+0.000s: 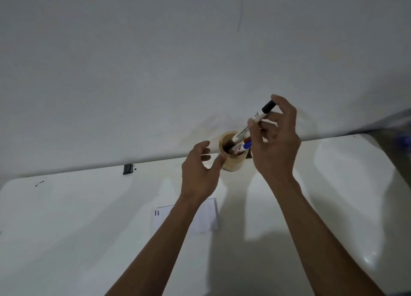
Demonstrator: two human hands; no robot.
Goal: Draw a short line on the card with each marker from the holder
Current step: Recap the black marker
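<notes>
Here the round wooden holder [232, 155] stands at the white table's [89, 206] back edge, beyond the flat paper card [206, 218]. The right hand [275, 140] pinches a slim black-capped marker [255, 118], cap tilted up-right, base in the holder. The left hand [200, 171] curls loosely open beside it, thumb touching its rim.

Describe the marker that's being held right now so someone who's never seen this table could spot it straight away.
Start at the white table, go to its far edge by the wall, and find the round wooden holder. Above it the right hand pinches a white-barrelled marker, its lower end inside the holder. Its black cap sets it apart from the blue-capped marker and the red one beside it.
</notes>
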